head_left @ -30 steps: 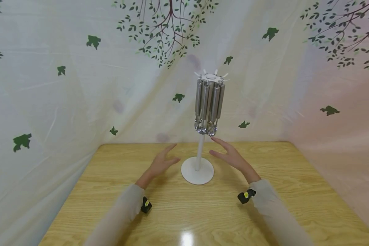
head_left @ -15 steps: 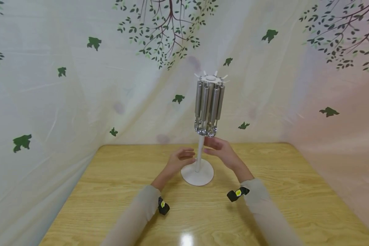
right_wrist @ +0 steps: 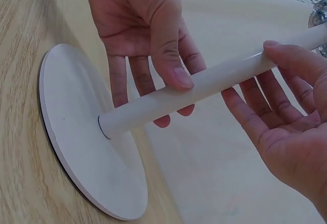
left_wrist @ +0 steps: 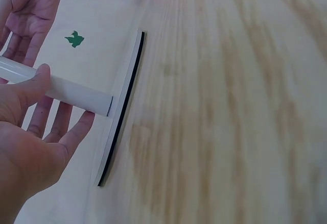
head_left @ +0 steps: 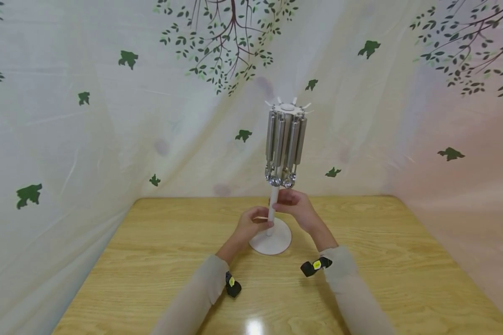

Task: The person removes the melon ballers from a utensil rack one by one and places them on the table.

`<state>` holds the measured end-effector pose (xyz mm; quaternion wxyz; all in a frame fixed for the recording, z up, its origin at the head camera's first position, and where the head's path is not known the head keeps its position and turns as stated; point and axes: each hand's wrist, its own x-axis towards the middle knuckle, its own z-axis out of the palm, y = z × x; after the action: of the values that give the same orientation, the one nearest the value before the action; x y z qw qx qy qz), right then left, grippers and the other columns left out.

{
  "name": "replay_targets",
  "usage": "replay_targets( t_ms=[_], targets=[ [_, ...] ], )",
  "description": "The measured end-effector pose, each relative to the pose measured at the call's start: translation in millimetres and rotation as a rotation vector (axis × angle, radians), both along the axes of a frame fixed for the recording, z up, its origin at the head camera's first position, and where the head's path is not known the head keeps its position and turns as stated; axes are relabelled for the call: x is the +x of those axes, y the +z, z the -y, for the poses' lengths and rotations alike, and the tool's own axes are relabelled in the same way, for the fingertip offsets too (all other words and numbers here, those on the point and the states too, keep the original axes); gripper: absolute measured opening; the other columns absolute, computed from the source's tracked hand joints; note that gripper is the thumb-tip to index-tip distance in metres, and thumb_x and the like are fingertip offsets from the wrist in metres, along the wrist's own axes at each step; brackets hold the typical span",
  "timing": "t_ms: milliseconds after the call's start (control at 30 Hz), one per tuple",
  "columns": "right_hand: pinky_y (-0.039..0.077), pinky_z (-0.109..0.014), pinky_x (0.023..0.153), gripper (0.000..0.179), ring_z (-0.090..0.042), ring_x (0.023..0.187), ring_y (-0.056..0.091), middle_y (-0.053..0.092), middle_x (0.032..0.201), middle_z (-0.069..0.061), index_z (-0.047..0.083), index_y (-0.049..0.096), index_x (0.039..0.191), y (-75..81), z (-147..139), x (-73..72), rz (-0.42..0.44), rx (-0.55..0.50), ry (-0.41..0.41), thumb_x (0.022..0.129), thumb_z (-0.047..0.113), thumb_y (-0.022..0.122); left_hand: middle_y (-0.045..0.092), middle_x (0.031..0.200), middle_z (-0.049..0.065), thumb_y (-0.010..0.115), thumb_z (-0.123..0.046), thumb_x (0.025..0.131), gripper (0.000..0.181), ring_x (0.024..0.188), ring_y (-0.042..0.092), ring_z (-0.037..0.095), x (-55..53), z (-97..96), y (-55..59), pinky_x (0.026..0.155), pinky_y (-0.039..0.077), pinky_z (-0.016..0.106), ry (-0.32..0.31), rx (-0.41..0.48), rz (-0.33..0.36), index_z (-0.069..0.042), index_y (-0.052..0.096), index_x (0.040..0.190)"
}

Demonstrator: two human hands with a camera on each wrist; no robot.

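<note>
A white stand, with a round base (head_left: 278, 242) and a slim pole (right_wrist: 219, 81), is upright on the wooden table. Long metal pieces (head_left: 280, 139) with shiny rounded lower ends hang in a ring from its hooked top (head_left: 288, 107). My left hand (head_left: 251, 225) holds the pole low, just above the base; its thumb lies along the near side and its fingers go behind. Higher up, below the hanging metal, my right hand (head_left: 300, 209) grips the same pole between thumb and fingers. In the right wrist view both hands show on the pole, the left hand (right_wrist: 140, 25) nearer the base.
The wooden table (head_left: 159, 260) ends at a back edge behind the stand. A pale curtain (head_left: 193, 139) printed with branches and green shapes hangs behind and along both sides. A black wrist camera (head_left: 233, 284) sits at the left cuff, another wrist camera (head_left: 314, 266) at the right.
Both hands have come inward from either side of the stand and closed round its pole. The base appears to have shifted very slightly; the hanging pieces look the same.
</note>
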<state>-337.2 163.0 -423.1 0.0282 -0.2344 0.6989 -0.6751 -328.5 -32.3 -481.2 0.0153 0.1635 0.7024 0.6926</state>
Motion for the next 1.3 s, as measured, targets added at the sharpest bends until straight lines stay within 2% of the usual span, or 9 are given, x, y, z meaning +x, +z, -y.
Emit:
replay_targets(
  t_ms=[133, 267, 400, 500, 633, 767, 933, 1167, 1300],
  targets=[
    [0.061, -0.028, 0.092, 0.026, -0.015, 0.1, 0.071, 0.076, 0.106, 0.006, 0.004, 0.068, 0.118, -1.2, 1.0, 0.5, -0.014, -0.012, -0.01, 0.092, 0.001, 0.073, 0.069, 0.113, 0.018, 0.076, 0.004, 0.086, 0.031, 0.104, 0.065, 0.017, 1.1, -2.0, 1.6, 0.1, 0.059, 0.038, 0.015, 0.015, 0.017, 0.006, 0.067, 0.116],
    [0.061, -0.029, 0.09, 0.028, -0.015, 0.098, 0.072, 0.076, 0.103, 0.006, -0.004, 0.066, 0.119, -0.2, 2.1, 1.4, -0.025, -0.034, -0.015, 0.091, 0.0, 0.073, 0.069, 0.11, 0.02, 0.076, 0.007, 0.084, 0.029, 0.099, 0.065, 0.015, -0.3, -3.7, 1.9, 0.097, 0.06, 0.037, 0.028, 0.043, 0.019, 0.008, 0.067, 0.112],
    [0.062, -0.03, 0.089, 0.029, -0.015, 0.098, 0.072, 0.077, 0.108, -0.007, -0.005, 0.066, 0.119, 0.8, -0.6, -0.1, -0.052, -0.052, 0.002, 0.091, -0.002, 0.072, 0.069, 0.109, 0.023, 0.076, 0.009, 0.083, 0.026, 0.096, 0.065, 0.014, -0.4, -7.1, 4.2, 0.094, 0.06, 0.036, 0.035, 0.072, 0.028, 0.009, 0.067, 0.108],
    [0.063, -0.03, 0.088, 0.027, -0.014, 0.097, 0.072, 0.077, 0.109, -0.01, -0.003, 0.068, 0.117, 1.5, -3.7, -1.6, -0.065, -0.068, 0.015, 0.091, -0.005, 0.071, 0.07, 0.109, 0.022, 0.076, 0.009, 0.083, 0.026, 0.096, 0.066, 0.014, -0.5, -9.8, 5.3, 0.094, 0.06, 0.035, 0.041, 0.075, 0.025, 0.009, 0.067, 0.107],
    [0.063, -0.03, 0.086, 0.028, -0.013, 0.096, 0.073, 0.078, 0.104, 0.0, -0.006, 0.067, 0.118, 2.1, -7.7, -3.7, -0.065, -0.077, 0.021, 0.09, -0.007, 0.071, 0.071, 0.105, 0.019, 0.077, 0.009, 0.082, 0.025, 0.094, 0.066, 0.013, -2.2, -14.2, 3.9, 0.092, 0.06, 0.034, 0.053, 0.082, 0.005, 0.01, 0.067, 0.105],
    [0.064, -0.03, 0.086, 0.026, -0.013, 0.095, 0.074, 0.078, 0.102, 0.004, 0.002, 0.072, 0.113, -0.2, -14.6, -8.7, -0.057, -0.067, 0.021, 0.089, -0.008, 0.071, 0.072, 0.099, 0.015, 0.078, 0.011, 0.08, 0.026, 0.089, 0.065, 0.01, -4.1, -20.9, 2.5, 0.088, 0.06, 0.031, 0.058, 0.104, -0.007, 0.011, 0.067, 0.104],
    [0.064, -0.03, 0.085, 0.035, -0.012, 0.095, 0.074, 0.079, 0.1, 0.005, 0.015, 0.075, 0.108, -1.8, -24.7, -13.8, -0.056, -0.07, 0.046, 0.089, -0.013, 0.068, 0.073, 0.096, 0.015, 0.078, 0.013, 0.079, 0.027, 0.085, 0.066, 0.008, -5.6, -30.0, 1.4, 0.085, 0.061, 0.029, 0.06, 0.127, -0.022, 0.013, 0.067, 0.104],
    [0.063, -0.032, 0.088, 0.029, -0.014, 0.097, 0.075, 0.079, 0.103, 0.002, -0.008, 0.066, 0.118, 0.4, -38.2, -14.1, -0.036, -0.026, 0.044, 0.09, -0.008, 0.071, 0.072, 0.1, 0.022, 0.08, 0.01, 0.08, 0.025, 0.085, 0.065, 0.008, -8.1, -42.2, -2.6, 0.085, 0.061, 0.029, 0.066, 0.114, -0.048, 0.01, 0.069, 0.102],
    [0.063, -0.032, 0.089, 0.029, -0.015, 0.097, 0.075, 0.078, 0.103, 0.001, -0.011, 0.064, 0.119, 0.2, -46.0, -14.0, -0.027, -0.013, 0.047, 0.091, -0.008, 0.07, 0.072, 0.101, 0.023, 0.079, 0.01, 0.08, 0.024, 0.085, 0.065, 0.007, -6.9, -49.1, -3.6, 0.085, 0.061, 0.029, 0.062, 0.116, -0.058, 0.01, 0.069, 0.101]
  ],
)
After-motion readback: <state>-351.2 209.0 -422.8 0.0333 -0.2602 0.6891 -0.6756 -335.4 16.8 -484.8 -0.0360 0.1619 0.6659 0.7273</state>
